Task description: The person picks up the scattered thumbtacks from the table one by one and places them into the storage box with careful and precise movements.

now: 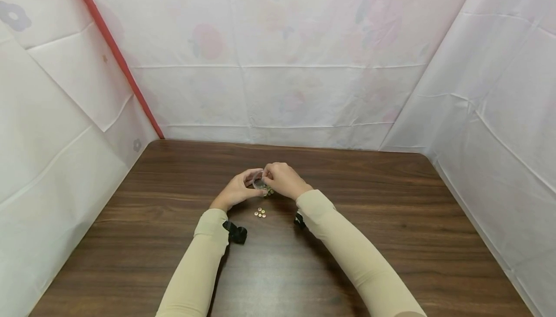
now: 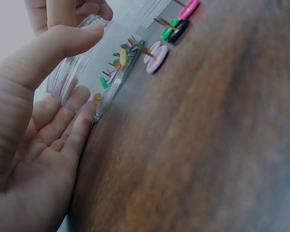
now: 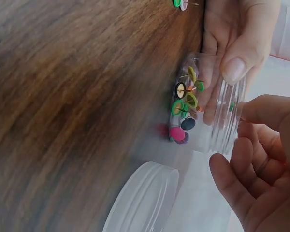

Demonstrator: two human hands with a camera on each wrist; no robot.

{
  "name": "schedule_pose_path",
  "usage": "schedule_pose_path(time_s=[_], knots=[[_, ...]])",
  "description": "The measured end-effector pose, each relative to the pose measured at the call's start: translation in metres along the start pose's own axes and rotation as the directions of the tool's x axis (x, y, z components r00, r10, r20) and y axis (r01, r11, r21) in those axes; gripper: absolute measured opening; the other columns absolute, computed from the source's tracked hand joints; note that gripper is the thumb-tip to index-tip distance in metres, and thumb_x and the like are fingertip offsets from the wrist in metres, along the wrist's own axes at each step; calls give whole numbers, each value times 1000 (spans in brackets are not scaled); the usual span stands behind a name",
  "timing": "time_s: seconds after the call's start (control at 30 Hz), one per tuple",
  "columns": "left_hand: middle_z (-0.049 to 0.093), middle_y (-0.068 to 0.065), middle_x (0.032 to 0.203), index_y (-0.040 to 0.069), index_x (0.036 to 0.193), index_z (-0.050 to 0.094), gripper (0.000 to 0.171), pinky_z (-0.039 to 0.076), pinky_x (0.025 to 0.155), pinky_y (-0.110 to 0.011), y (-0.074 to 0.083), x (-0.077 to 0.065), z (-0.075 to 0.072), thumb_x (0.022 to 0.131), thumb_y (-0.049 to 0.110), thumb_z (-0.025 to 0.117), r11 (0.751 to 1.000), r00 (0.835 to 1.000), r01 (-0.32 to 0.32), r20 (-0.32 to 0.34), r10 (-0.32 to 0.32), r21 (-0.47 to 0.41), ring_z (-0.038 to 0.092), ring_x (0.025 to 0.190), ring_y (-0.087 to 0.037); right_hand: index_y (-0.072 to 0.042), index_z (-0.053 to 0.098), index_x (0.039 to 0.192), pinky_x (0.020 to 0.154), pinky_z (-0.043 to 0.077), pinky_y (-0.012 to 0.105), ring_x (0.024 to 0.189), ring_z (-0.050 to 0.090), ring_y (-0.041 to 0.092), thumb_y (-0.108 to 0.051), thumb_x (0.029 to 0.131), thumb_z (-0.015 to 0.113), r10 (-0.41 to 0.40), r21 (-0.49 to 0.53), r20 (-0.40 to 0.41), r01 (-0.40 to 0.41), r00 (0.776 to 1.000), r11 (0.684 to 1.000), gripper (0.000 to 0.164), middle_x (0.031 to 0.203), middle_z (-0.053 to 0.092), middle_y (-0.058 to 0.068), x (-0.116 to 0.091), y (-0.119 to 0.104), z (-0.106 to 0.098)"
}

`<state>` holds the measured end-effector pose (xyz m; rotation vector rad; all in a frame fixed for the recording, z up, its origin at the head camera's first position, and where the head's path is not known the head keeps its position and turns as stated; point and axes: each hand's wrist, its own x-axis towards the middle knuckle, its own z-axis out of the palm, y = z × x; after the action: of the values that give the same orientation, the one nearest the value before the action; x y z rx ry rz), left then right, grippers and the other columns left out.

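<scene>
A clear plastic jar (image 1: 259,181) stands on the table with several coloured thumbtacks (image 3: 188,101) inside it. My left hand (image 1: 236,190) grips its side, thumb near the rim and fingers round the far wall. At the jar's mouth is my right hand (image 1: 282,179), its thumb tip against a green thumbtack (image 3: 231,106) seen through the threaded neck. That hand appears to pinch the tack, though the index fingertip is hidden; its other fingers are curled outside the jar. Loose thumbtacks (image 1: 260,213) lie on the table nearer me, among them lilac ones (image 2: 157,59) with pins pointing up.
A translucent round lid (image 3: 142,198) lies on the table close to the jar, on the right hand's side. The dark wooden table (image 1: 369,211) is bordered by white cloth walls (image 1: 282,90). Black wrist straps (image 1: 236,233) sit below both cuffs.
</scene>
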<state>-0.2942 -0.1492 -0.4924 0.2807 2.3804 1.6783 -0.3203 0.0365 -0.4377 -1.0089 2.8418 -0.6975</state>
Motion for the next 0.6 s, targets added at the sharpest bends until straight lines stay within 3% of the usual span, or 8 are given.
schedule_pose_path(time_s=[0.23,0.47,0.6], knots=[[42,0,141,27,136,43,71,33,107,-49,5,-1,-1,74,31,79,1000,1000,13,14,-12,-8,37,127,-20,-16,64,91,54,46,24,63,50,9,-22,93,56,8,-63,-7,-9,1000,998,11,86,59,-2,3,-1,1],[39,-12,144,13,141,39,73,32,106,-54,28,-14,-2,78,22,76,1000,999,-4,46,4,-5,35,129,-29,-16,65,101,53,47,26,63,51,9,-28,93,57,38,-87,5,-38,999,995,16,93,62,0,2,-3,2],[42,-6,141,20,138,42,72,33,106,-52,18,-8,0,76,27,78,1000,1000,10,28,-10,-11,37,127,-24,-17,62,106,51,46,25,62,51,8,-28,93,56,42,-54,3,-42,999,998,18,92,60,-2,-3,-4,2]])
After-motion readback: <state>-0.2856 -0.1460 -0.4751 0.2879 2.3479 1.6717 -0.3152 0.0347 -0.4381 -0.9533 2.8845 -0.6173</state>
